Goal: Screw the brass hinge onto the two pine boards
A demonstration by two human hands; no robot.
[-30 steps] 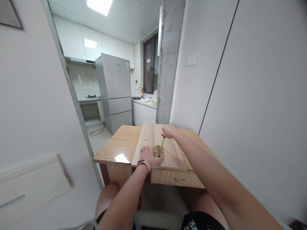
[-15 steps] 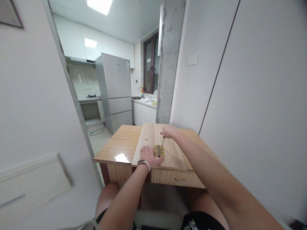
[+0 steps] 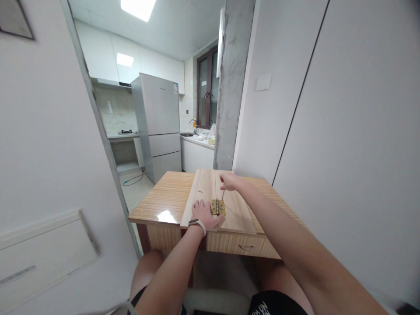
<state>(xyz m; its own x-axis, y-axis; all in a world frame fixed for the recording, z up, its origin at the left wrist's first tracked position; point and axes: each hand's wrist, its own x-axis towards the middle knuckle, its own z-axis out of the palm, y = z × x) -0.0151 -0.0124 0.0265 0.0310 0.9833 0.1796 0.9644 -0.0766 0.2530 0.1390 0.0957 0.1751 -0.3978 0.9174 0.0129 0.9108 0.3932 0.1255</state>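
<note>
Two pale wooden boards (image 3: 205, 186) lie side by side on the table, and a brass hinge (image 3: 218, 207) spans the seam between them. Flat on the boards, my left hand (image 3: 204, 213) spreads its fingers around the hinge's left and near sides. My right hand (image 3: 229, 180) is closed around the handle of a screwdriver (image 3: 223, 195), mostly hidden in the fist. Its thin shaft points down to the upper right corner of the hinge. A small screw (image 3: 200, 191) lies loose on the left board, beyond my left hand.
The striped wooden table (image 3: 164, 192) has a drawer handle (image 3: 245, 247) on its front. My legs are below it. A white wall (image 3: 328, 153) rises close on the right. Beyond the table stand a grey pillar (image 3: 231, 109) and a silver refrigerator (image 3: 164, 109).
My right hand has turned slightly on the screwdriver, its fist tilting over the hinge. My left hand stays on the boards, and the hinge and loose screw lie where they were.
</note>
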